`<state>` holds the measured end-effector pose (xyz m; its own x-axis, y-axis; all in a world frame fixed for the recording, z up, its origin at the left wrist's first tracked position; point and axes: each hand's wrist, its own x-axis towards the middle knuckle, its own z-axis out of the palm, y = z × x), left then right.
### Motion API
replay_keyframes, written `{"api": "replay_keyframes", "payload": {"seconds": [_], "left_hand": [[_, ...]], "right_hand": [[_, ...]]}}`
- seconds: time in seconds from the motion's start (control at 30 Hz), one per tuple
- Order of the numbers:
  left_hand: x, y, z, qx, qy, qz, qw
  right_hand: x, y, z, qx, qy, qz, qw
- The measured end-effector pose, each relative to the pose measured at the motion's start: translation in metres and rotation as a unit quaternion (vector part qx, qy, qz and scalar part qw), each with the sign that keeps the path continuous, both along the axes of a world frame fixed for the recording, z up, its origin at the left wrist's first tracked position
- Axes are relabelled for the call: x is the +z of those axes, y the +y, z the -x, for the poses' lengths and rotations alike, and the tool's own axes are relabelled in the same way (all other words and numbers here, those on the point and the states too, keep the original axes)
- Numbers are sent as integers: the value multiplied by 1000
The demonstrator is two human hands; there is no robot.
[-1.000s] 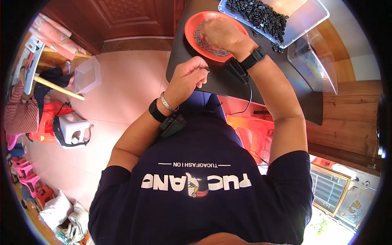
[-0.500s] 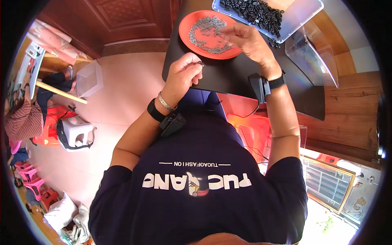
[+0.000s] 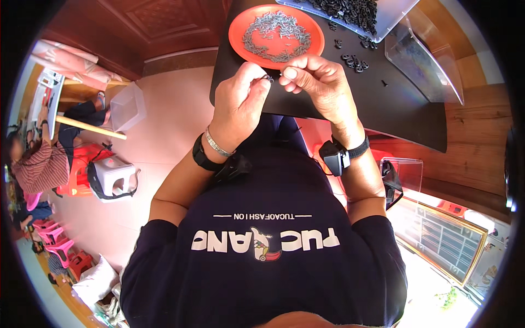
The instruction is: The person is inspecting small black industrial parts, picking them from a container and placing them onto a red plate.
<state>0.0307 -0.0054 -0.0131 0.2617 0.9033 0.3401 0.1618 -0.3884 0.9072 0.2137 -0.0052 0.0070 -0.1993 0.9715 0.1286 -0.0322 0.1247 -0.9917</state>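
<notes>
Head view: over the near edge of a dark table (image 3: pixel 402 123), the left hand (image 3: pixel 236 103) pinches a small black piece (image 3: pixel 269 78), and just beside it the right hand (image 3: pixel 328 92) narrowly grips a tiny metallic piece (image 3: pixel 281 74); which way either points, or its long axis, is too small to tell. A red plate (image 3: pixel 236 39) sits just beyond; open tabletop lies right, near scattered black links (image 3: pixel 350 63).

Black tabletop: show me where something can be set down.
Bare: black tabletop between the clear plastic panel and the table's front edge. Crowded: beside the translucent plastic bin, among loose black oval pieces, and at the round red plate.
</notes>
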Motion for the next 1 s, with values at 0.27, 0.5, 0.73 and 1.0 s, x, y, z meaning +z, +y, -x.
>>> {"api": "replay_keyframes", "payload": {"seconds": [0.27,0.5,0.73,1.0], "left_hand": [[4,-3,-2,7,17,-40,999],[4,-4,-2,0,40,-65,997],[2,-6,-3,-5,32,-59,998],[-3,-6,-1,-25,11,-11,1000]], "right_hand": [[-2,-5,6,19,5,-35,999],[-2,-7,9,13,-24,-46,999],[8,-11,10,-22,-219,-145,965],[2,-8,12,-18,-236,-163,958]]}}
